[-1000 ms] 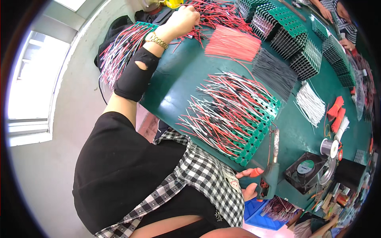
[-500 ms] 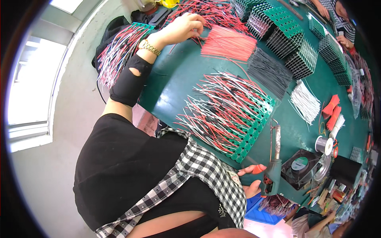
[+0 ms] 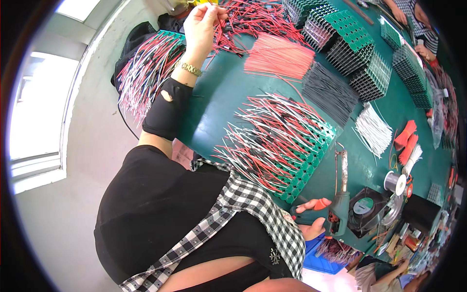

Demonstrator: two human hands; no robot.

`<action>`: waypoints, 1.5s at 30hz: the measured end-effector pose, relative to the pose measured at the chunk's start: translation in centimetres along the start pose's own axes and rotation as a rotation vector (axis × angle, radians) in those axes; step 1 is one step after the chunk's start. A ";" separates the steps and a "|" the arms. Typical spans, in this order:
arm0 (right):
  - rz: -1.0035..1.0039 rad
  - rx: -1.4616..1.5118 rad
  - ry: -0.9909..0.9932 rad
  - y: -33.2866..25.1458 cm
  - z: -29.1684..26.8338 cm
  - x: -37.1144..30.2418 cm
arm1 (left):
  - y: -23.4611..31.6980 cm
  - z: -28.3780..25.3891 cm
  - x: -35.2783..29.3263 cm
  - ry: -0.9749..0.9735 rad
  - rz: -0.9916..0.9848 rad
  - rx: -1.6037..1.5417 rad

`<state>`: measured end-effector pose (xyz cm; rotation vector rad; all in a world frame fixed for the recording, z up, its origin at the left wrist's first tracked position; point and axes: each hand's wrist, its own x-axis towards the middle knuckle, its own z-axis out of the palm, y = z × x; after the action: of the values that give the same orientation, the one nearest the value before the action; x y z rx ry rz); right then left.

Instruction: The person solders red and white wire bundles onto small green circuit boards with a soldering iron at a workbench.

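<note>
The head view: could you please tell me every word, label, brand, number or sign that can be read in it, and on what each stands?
No text is readable enough to quote.
Black fan: its round green label is too small and blurred to read.
Checked apron: its pale patch is too blurred to read.

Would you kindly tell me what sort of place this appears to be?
It looks like an electronics assembly workshop: there is what seems a soldering gun, a green wired circuit-board panel, and separate piles of red wires, black wires and white wires.
</note>
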<state>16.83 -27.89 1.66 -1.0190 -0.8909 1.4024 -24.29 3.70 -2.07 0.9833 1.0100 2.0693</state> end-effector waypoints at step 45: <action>0.003 -0.266 0.253 -1.2 2.9 4.7 | 0.2 17.7 -16.2 -1.080 0.015 0.650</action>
<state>14.52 -23.02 3.33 -1.3659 -0.9009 1.1448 -1.19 -2.53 0.10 2.0831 1.0136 0.8676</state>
